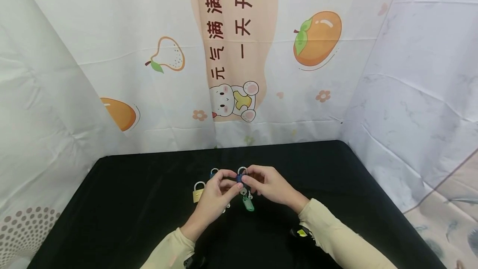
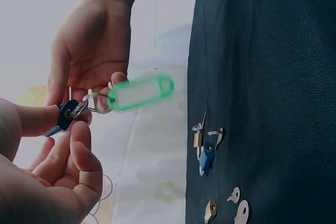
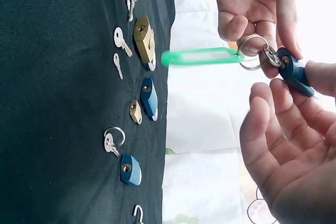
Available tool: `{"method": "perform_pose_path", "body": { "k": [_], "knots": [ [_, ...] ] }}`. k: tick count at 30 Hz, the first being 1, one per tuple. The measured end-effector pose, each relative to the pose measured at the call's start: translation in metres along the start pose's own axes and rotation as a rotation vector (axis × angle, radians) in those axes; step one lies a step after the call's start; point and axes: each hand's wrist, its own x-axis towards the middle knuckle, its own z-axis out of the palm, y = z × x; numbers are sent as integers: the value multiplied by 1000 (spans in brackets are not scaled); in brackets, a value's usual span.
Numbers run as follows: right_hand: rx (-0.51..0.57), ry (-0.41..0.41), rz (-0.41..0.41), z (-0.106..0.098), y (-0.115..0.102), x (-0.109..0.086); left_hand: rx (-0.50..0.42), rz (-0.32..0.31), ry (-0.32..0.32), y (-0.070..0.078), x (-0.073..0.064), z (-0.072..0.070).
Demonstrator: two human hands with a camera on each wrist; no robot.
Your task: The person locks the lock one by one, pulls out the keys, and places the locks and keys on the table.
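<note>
Held up over the black table, a small blue padlock (image 1: 240, 177) is pinched from both sides, its silver shackle upward in the head view. My left hand (image 1: 215, 194) grips one side between thumb and fingers. On the other side, my right hand (image 1: 271, 184) pinches it, thumb on the body. A key (image 3: 271, 56) sits at the keyway in the padlock's underside. From its ring (image 2: 98, 103) hangs a green-edged key tag (image 2: 140, 93), slightly blurred in the wrist views. Nearest my left hand on the table stands a brass padlock (image 1: 198, 194).
The black-covered table (image 1: 142, 219) carries more locks: a blue padlock (image 3: 149, 98), another blue padlock (image 3: 130, 170), a larger brass padlock (image 3: 143, 40) and a small brass one (image 3: 135, 112). Loose keys (image 3: 122, 41) lie beside them. A printed white curtain (image 1: 149, 94) hangs behind.
</note>
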Motion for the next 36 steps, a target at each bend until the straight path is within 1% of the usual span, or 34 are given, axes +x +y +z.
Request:
{"method": "perform_pose_path", "body": {
  "k": [3,6,9,12,15,17,24,28,30,36],
  "knots": [
    [-6,17,-5,-1,1,0,4,3,1,-2,1,1],
    [0,25,-9,-1,1,0,39,11,-9,-4,3,3],
    [12,37,-4,-3,1,0,83,16,-42,-7,4,5],
    [26,56,14,-6,3,0,127,-4,-84,-11,6,9],
    [36,73,44,-10,7,-1,149,-29,-111,-14,8,15],
    [41,78,65,-13,9,-1,155,-27,-123,-15,10,19],
    [80,107,138,-22,15,-4,153,12,-132,-20,19,35],
    [77,124,151,-25,19,-6,142,17,-130,-19,21,42],
    [73,133,154,-26,20,-7,145,17,-124,-18,21,45],
    [73,171,165,-27,21,-10,163,-22,-118,-12,24,53]
  ]
}}
